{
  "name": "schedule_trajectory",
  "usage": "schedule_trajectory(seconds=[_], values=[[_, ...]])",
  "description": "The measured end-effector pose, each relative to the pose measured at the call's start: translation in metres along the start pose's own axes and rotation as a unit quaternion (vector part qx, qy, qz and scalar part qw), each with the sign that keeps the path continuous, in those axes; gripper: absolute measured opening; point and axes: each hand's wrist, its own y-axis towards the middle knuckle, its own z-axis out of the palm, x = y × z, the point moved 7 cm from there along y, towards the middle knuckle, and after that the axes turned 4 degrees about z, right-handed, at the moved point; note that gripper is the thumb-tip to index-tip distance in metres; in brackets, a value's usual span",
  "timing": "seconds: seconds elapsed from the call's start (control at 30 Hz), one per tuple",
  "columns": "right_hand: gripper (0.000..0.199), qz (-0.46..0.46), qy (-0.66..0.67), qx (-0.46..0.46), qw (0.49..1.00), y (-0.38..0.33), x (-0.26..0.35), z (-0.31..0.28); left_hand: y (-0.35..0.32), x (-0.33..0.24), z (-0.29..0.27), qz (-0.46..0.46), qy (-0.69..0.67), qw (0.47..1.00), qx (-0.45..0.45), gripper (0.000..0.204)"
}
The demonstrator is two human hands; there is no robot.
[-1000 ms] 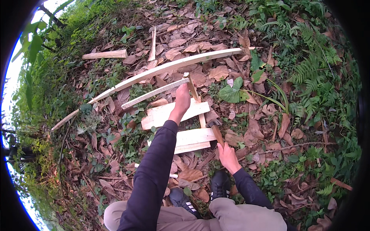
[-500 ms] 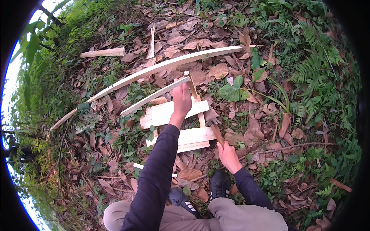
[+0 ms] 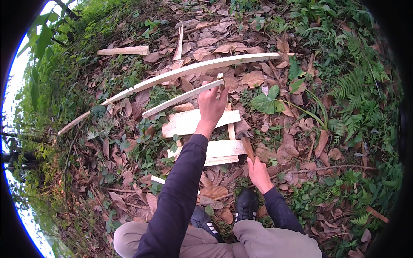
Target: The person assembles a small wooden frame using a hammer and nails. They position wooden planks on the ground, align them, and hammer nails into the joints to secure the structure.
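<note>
My left hand [image 3: 211, 103] reaches forward and closes its fingers on the near end of a thin pale wooden strip [image 3: 180, 99], which lies at a slant over the leaves. Just below it lie two flat pale planks, an upper plank [image 3: 185, 124] and a lower plank [image 3: 219, 151], crossed by a narrow upright slat [image 3: 231, 129]. My right hand [image 3: 259, 171] grips the wooden handle of a hammer [image 3: 247, 144]. The hammer head rests by the right end of the lower plank.
A long curved wooden strip [image 3: 193, 69] lies beyond the planks. A short board [image 3: 124, 50] and a thin stick [image 3: 178, 36] lie farther off. Dry leaves, ferns [image 3: 352, 86] and weeds cover the ground. My black shoes [image 3: 246, 205] are below the planks.
My left hand has shifted slightly farther, from the upper plank to the end of the thin strip. The right hand and hammer have hardly moved.
</note>
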Motion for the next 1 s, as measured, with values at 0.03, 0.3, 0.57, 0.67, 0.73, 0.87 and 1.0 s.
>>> schedule_trajectory(seconds=[0.03, 0.3, 0.57, 0.67, 0.73, 0.87, 1.0], values=[[0.042, -0.001, -0.002, -0.004, 1.000, 0.000, 0.000, -0.001, 0.001, -0.001, 0.000, 0.000, 0.006, 1.000, -0.001, 0.021], [0.045, 0.006, 0.010, 0.013, 1.000, 0.000, 0.002, 0.001, -0.017, 0.008, -0.004, -0.064, -0.015, 0.998, 0.013, 0.040], [0.045, -0.017, -0.017, -0.005, 1.000, 0.001, -0.003, -0.005, -0.053, 0.021, -0.056, -0.373, -0.494, 0.727, -0.296, 0.040], [0.045, -0.026, 0.000, 0.000, 1.000, 0.001, -0.001, -0.003, -0.051, 0.035, -0.055, -0.392, -0.467, 0.742, -0.280, 0.041], [0.045, -0.020, -0.008, 0.000, 1.000, -0.001, 0.000, -0.002, -0.049, 0.043, -0.054, -0.386, -0.480, 0.737, -0.278, 0.034], [0.046, -0.016, -0.011, 0.000, 1.000, 0.001, 0.002, -0.005, -0.045, 0.052, -0.051, -0.391, -0.473, 0.742, -0.269, 0.035], [0.046, -0.007, -0.018, 0.003, 1.000, 0.001, 0.001, -0.005, -0.039, 0.057, -0.046, -0.395, -0.473, 0.739, -0.272, 0.036]])
